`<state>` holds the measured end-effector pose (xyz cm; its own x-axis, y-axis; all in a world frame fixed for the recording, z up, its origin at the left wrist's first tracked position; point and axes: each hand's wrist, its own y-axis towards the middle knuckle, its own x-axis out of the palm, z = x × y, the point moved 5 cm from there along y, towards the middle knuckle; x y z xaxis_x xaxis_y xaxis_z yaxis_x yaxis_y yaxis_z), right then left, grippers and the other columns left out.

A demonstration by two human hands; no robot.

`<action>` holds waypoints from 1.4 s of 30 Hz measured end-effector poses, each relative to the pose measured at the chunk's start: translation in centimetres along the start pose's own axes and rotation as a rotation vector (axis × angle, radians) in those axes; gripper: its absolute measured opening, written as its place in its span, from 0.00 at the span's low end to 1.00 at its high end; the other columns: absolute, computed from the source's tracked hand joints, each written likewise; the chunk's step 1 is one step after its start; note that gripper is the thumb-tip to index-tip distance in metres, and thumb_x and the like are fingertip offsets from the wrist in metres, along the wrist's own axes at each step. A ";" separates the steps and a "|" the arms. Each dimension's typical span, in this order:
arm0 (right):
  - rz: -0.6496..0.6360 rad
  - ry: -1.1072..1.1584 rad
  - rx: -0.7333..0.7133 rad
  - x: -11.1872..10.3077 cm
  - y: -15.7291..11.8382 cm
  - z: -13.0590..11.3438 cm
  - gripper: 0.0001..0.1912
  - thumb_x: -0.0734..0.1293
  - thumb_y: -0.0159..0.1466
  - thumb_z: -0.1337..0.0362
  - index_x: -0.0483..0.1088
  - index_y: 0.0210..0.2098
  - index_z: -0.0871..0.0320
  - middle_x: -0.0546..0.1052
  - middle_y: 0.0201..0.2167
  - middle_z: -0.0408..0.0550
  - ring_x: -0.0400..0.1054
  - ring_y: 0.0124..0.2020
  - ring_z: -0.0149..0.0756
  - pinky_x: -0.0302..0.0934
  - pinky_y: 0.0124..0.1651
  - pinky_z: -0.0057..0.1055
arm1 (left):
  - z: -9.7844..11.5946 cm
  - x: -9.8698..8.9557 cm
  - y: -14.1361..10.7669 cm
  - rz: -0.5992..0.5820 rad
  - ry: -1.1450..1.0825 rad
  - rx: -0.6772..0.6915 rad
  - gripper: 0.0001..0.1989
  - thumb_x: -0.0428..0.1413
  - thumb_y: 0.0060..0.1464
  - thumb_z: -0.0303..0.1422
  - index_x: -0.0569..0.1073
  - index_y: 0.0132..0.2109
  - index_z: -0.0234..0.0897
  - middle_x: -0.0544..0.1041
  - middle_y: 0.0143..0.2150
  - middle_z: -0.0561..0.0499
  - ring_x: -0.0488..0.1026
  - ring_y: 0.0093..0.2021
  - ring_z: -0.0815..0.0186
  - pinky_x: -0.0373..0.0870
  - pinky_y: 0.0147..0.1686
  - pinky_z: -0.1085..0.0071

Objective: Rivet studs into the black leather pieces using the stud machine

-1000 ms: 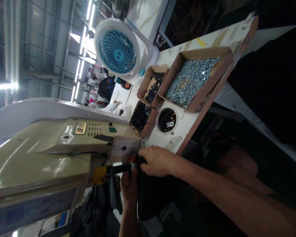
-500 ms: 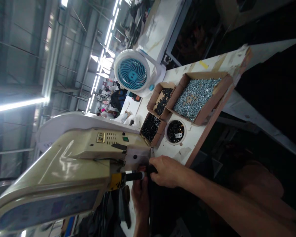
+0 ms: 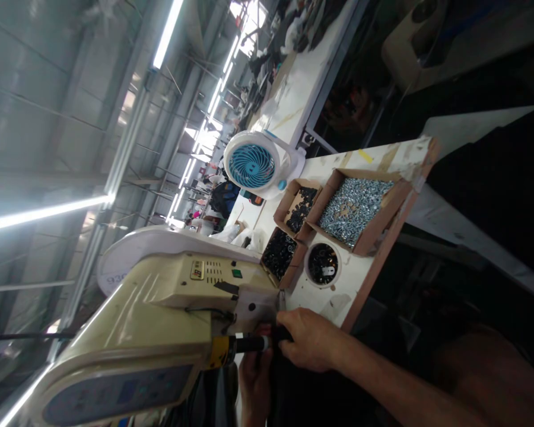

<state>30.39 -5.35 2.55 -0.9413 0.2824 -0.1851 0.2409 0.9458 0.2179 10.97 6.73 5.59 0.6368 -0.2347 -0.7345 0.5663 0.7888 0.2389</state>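
Observation:
The view is tilted sideways. My right hand [image 3: 309,339] is closed, its fingers pinching a dark piece that looks like black cloth [image 3: 283,333] beside the machine's head. Past the black rod with a white tip [image 3: 253,344], my left hand [image 3: 254,379] has its fingers curled up close to the same spot. The rod and the dark material hide part of those fingers, so what they grip cannot be made out. Both hands are at the working end of a beige machine [image 3: 160,320], which has a small display and a green switch.
On the white table [image 3: 338,308] stand a cardboard box of silver metal fasteners [image 3: 353,207], two smaller boxes of black parts [image 3: 300,210] [image 3: 279,254] and a round tub [image 3: 323,264] of dark pieces. A white-and-blue fan [image 3: 253,166] is behind them. A wooden edge [image 3: 382,261] borders the table.
The camera has shifted, so the whole scene sits lower and slightly to the right. Both hands stay at the machine's head in much the same pose.

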 end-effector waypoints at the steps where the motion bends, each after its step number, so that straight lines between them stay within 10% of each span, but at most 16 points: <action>1: 0.004 0.003 -0.002 0.0 0.0 0.1 0.12 0.66 0.59 0.64 0.74 0.42 0.58 0.81 0.42 0.56 0.77 0.46 0.52 0.61 0.39 0.34 | 0.0 -0.1 0.1 -0.018 -0.010 -0.003 0.25 0.64 0.54 0.52 0.83 0.50 0.38 0.81 0.55 0.41 0.76 0.59 0.47 0.72 0.62 0.56; 25: 0.044 0.062 0.003 0.8 0.3 0.4 0.11 0.66 0.58 0.67 0.75 0.40 0.56 0.81 0.41 0.51 0.75 0.46 0.46 0.59 0.42 0.33 | 0.6 -0.1 -0.9 0.190 0.211 0.022 0.24 0.62 0.53 0.56 0.84 0.46 0.43 0.84 0.49 0.43 0.78 0.56 0.46 0.75 0.60 0.54; 42: 0.061 0.051 -0.059 0.1 -0.1 -0.5 0.08 0.69 0.58 0.66 0.74 0.38 0.58 0.79 0.36 0.46 0.73 0.39 0.39 0.56 0.38 0.29 | 3.0 0.6 -1.0 -0.086 0.031 -0.006 0.25 0.58 0.61 0.50 0.78 0.58 0.40 0.79 0.59 0.42 0.72 0.63 0.49 0.65 0.67 0.50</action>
<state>30.17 -5.45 2.96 -0.9364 0.3295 -0.1212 0.2854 0.9155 0.2837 12.39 4.11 6.80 0.5695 -0.2839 -0.7714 0.6151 0.7697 0.1708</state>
